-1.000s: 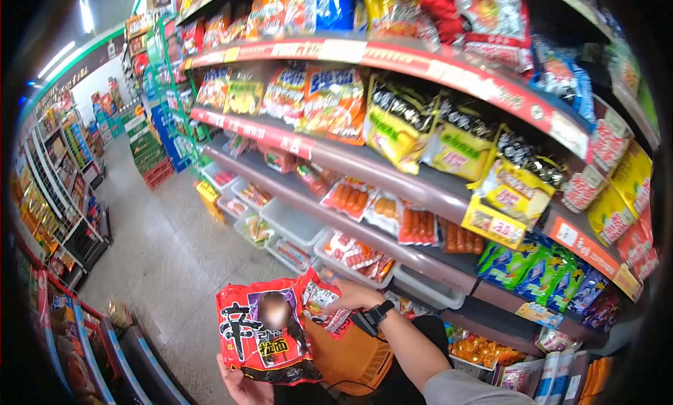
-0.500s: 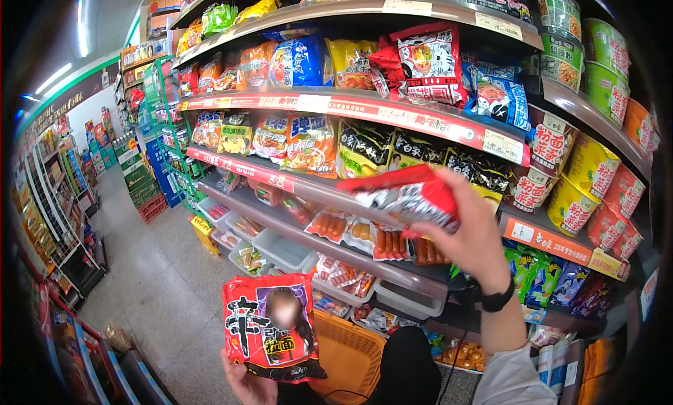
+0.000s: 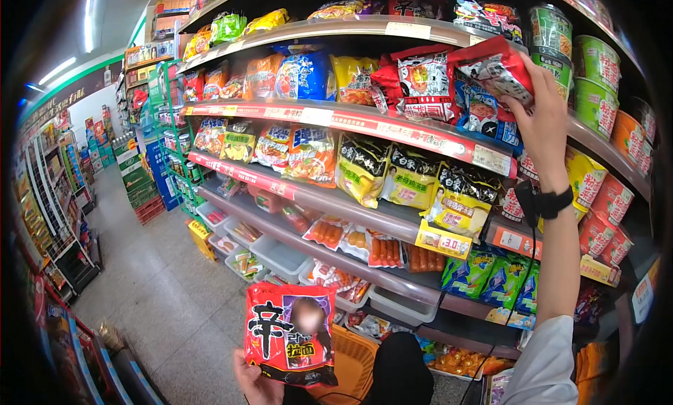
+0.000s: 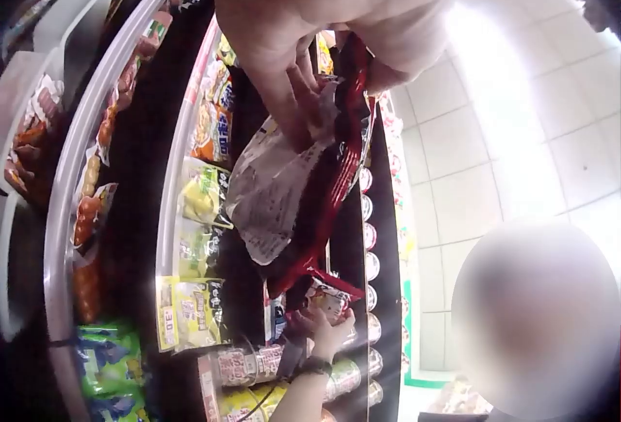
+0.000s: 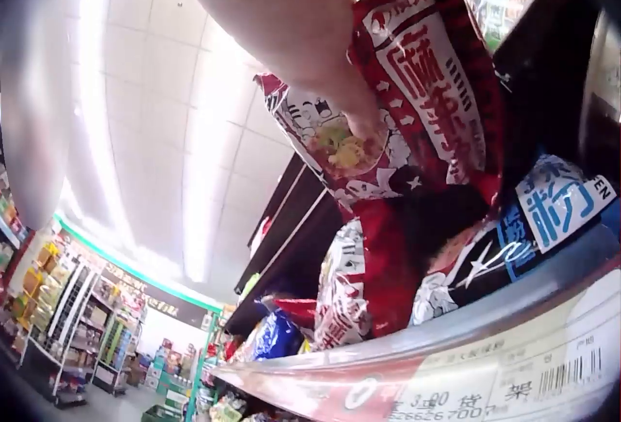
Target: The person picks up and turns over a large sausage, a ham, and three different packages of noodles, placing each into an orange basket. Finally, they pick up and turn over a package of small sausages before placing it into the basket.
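Observation:
My left hand (image 3: 259, 382) holds a red noodle packet (image 3: 289, 335) by its lower left corner, low in the head view; its back faces the left wrist camera, with fingers curled at it. Raised at the upper right, my right hand (image 3: 543, 114) grips a smaller red and white packet (image 3: 495, 70), thumb on its printed front in the right wrist view. That packet is over the shelf edge, above a blue packet (image 3: 484, 111) and beside similar red packets (image 3: 425, 79). Whether it touches them I cannot tell.
Curved shelves carry noodle bags, yellow and black packets (image 3: 361, 168), sausages (image 3: 385, 249) and cups (image 3: 597, 62) at the right. A price-label rail (image 3: 420, 135) runs below the red packets. An orange basket (image 3: 354, 359) stands low by the person's dark-clothed leg. An aisle floor (image 3: 161, 293) lies left.
My right hand has moved from low near the basket up and right to the shelf, carrying the smaller red packet. The left hand and its packet have shifted slightly right in the head view.

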Motion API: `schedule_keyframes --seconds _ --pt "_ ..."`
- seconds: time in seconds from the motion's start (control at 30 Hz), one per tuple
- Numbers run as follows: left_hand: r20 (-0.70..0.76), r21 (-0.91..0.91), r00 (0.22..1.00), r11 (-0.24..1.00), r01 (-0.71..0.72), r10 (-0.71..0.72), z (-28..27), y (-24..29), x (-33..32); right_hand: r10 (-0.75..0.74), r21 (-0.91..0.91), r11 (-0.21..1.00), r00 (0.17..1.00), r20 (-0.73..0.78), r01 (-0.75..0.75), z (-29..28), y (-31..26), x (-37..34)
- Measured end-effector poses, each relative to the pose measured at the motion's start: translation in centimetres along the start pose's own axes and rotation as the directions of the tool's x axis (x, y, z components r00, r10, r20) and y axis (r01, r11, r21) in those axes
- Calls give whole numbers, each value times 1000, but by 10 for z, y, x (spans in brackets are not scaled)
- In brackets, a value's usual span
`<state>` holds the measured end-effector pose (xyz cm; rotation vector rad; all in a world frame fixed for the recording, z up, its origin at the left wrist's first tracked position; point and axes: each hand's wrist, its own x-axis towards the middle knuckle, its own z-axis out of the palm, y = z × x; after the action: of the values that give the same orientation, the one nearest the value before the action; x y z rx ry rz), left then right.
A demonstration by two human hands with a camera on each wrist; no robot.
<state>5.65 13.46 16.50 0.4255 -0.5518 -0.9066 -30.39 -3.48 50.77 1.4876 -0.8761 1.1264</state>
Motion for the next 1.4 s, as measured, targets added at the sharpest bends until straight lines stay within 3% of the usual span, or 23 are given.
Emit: schedule_keyframes --seconds 0.13,0.2,0.3,0.43,0.47,0.5,0.67,1.0,1.07,1.33,1.4 --pt "14 -5 1000 1000 25 -25 -2 6 -2 -131 -107 986 991 -8 129 16 15 4" --pt "63 -8 985 987 162 -161 -21 7 -5 -104 -137 985 994 31 107 14 19 6" --pt "105 -37 983 987 156 -151 -32 9 -6 73 -69 996 977 200 -60 -6 6 19" --pt "58 -15 986 988 156 -155 -18 11 -6 5 33 999 953 302 -16 -6 24 25" --pt "32 -6 995 995 95 -95 -11 8 -5 7 32 999 952 307 -17 2 27 23" --pt "10 0 999 999 36 -36 -13 8 -3 -3 24 1000 951 311 -5 8 20 23" --pt "37 -1 999 999 35 -35 -19 1 -7 65 -92 995 924 376 -32 8 6 22" --pt "20 8 997 998 68 -68 -17 5 -8 -66 -248 956 938 340 157 34 2 5" --pt "19 10 997 998 69 -69 -17 5 -9 -109 -444 866 953 281 230 49 10 -2" --pt "61 10 995 996 83 -84 -28 7 -9 -45 -368 914 945 325 169 50 -9 6" --pt "107 -27 973 978 209 -205 -34 11 -12 -4 -283 951 918 395 126 46 -10 11"
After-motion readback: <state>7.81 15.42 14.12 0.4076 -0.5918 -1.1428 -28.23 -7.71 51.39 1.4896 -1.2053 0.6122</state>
